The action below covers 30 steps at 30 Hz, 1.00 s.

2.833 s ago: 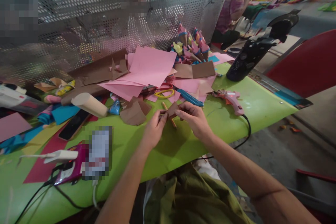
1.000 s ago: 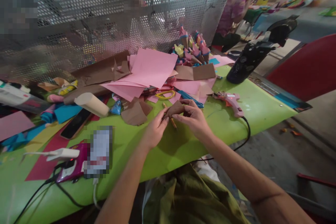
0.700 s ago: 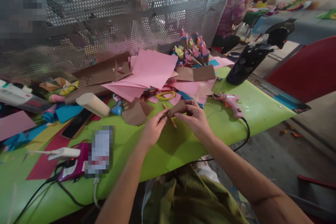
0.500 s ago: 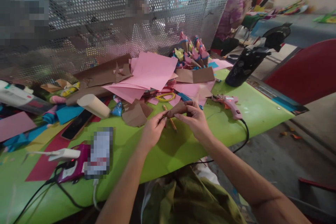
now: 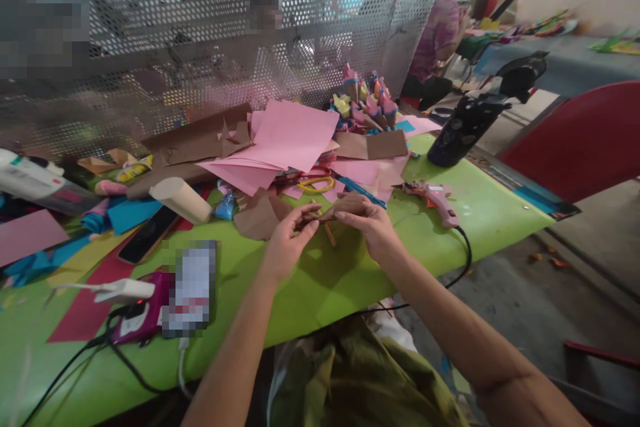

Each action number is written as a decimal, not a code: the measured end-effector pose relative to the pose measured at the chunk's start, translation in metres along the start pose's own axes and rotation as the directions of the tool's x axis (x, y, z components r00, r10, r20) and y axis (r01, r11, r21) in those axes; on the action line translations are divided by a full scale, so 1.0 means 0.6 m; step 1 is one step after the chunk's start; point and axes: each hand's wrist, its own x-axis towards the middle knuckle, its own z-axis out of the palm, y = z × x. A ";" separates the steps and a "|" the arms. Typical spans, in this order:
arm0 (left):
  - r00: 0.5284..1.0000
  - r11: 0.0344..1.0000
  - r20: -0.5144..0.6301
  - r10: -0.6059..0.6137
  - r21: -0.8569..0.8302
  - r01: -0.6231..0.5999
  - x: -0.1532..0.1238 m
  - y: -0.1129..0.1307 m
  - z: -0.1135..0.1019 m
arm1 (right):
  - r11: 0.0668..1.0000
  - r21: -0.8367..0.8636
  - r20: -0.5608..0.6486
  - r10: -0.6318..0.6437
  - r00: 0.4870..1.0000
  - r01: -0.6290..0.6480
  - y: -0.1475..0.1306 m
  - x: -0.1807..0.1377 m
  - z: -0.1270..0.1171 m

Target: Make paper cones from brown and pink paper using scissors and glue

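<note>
1. Head view: the right grip [image 5: 379, 230] pinches rolled brown paper [image 5: 329, 215], which points toward the left grip [image 5: 286, 245].
2. Left grip slightly parted at the paper's left end; whether it holds any, I cannot tell.
3. Yellow stick [image 5: 329, 234] below, between both grips; glue gun [image 5: 440, 203] right of them.

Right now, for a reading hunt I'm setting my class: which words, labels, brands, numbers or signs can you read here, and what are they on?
None can be read.
Glue gun: pale label, too small to read.
Bottle: light marks, too blurred.
Purple box: white label, too small.
Yellow tube: dark marks, too blurred.
Brown paper in the right hand: no lettering visible.
</note>
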 end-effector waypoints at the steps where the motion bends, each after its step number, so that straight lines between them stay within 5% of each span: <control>1: 1.000 1.000 -0.014 0.023 0.011 -0.023 0.000 0.001 0.001 | 0.999 0.037 -0.003 0.017 1.000 -0.017 0.000 0.001 0.001; 8: 0.986 0.990 -0.125 0.113 0.098 -0.101 0.004 -0.007 0.013 | 0.984 0.169 0.038 0.058 0.998 -0.064 -0.007 0.000 0.011; 16: 0.982 0.998 -0.185 -0.030 -0.058 0.019 0.006 -0.015 0.012 | 0.977 0.194 0.057 0.084 0.995 -0.094 -0.007 -0.002 0.014; 30: 0.987 0.972 -0.082 -0.138 -0.203 0.119 0.007 -0.004 0.007 | 0.999 0.012 0.042 -0.041 0.998 0.041 0.001 -0.005 0.005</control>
